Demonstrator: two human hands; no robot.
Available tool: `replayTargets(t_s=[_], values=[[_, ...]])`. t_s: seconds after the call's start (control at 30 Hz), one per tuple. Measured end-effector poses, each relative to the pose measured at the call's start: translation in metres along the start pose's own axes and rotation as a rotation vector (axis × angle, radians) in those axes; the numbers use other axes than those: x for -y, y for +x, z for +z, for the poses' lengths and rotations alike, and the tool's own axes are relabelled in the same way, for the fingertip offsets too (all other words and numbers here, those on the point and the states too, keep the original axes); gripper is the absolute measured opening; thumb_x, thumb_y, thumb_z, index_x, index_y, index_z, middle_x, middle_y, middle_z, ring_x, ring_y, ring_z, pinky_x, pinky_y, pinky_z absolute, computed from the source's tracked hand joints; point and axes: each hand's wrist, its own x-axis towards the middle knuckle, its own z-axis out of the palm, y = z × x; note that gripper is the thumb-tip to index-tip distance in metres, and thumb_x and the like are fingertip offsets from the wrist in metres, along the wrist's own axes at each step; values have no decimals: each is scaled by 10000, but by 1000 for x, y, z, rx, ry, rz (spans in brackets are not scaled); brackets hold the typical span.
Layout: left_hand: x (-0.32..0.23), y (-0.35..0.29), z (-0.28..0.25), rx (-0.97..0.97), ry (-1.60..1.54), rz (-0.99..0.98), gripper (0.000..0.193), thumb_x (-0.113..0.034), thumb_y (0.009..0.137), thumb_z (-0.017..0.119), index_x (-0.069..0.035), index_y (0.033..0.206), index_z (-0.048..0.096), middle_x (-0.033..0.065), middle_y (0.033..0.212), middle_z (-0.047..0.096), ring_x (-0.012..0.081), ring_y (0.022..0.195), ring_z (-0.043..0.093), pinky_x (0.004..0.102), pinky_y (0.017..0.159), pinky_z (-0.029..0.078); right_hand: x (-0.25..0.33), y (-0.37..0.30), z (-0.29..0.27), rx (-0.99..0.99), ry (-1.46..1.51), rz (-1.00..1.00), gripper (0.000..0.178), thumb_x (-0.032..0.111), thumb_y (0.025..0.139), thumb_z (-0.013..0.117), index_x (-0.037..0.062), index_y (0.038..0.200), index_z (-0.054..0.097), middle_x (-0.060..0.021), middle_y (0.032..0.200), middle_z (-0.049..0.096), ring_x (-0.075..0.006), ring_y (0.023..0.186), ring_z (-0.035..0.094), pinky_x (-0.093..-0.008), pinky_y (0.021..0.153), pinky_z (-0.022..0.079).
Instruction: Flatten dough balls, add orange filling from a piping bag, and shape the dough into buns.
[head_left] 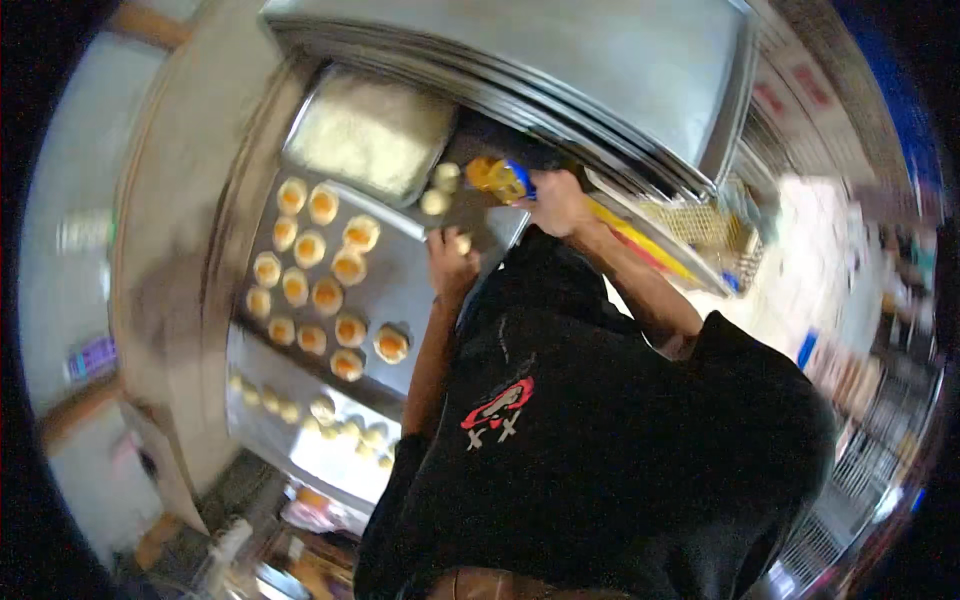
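Note:
My left hand (453,265) is closed around a small pale dough ball (462,243) at the right edge of a dark baking tray (380,300). Spread over that tray are several round dough pieces (327,296) with orange centres. My right hand (562,203) grips a blue and orange-yellow pouch (500,180), its orange end pointing left; blur hides its exact kind. Just left of the pouch, two more pale dough balls (435,202) rest on the dark surface.
A rectangular pan (370,130) with a pale yellow surface stands beyond the tray. Nearer left, another metal tray (265,440) bears several small dough balls. A large steel cover or cabinet (560,60) overhangs the far side. A yellow-red strip (645,245) runs beside my right forearm.

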Motion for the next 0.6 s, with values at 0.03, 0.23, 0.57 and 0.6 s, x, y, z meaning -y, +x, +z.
replayTargets(t_s=[0.03, 0.23, 0.57, 0.6], values=[[-6, 1, -7, 52, -33, -173, 403, -105, 713, 665, -18, 1081, 525, 218, 1082, 495, 421, 1057, 449, 511, 909, 395, 6, -16, -10, -91, 6, 30, 326, 256, 734, 760, -13, 888, 661, -260, 811, 648, -415, 795, 649, -474, 720, 531], [-17, -3, 4, -129, -20, -109, 452, -99, 721, 651, -15, 1133, 486, 235, 1087, 475, 419, 1071, 436, 509, 949, 351, -36, -143, -65, -332, 158, 420, 238, 184, 700, 743, 9, 846, 672, -226, 767, 657, -393, 691, 647, -454, 636, 503], [-2, 0, 5, -81, 36, -79, 412, -86, 680, 675, -46, 1060, 522, 152, 1057, 533, 367, 1038, 470, 466, 927, 397, -268, -236, -118, -662, -395, 609, 204, 210, 772, 706, 97, 941, 683, -174, 819, 667, -384, 755, 630, -464, 663, 497], [4, -9, 10, -151, -8, -111, 370, -91, 689, 670, -56, 1036, 547, 149, 1057, 538, 366, 1044, 473, 473, 939, 387, -289, -230, -108, -718, -365, 496, 235, 204, 771, 712, 115, 987, 686, -173, 839, 670, -385, 751, 632, -468, 662, 502]])
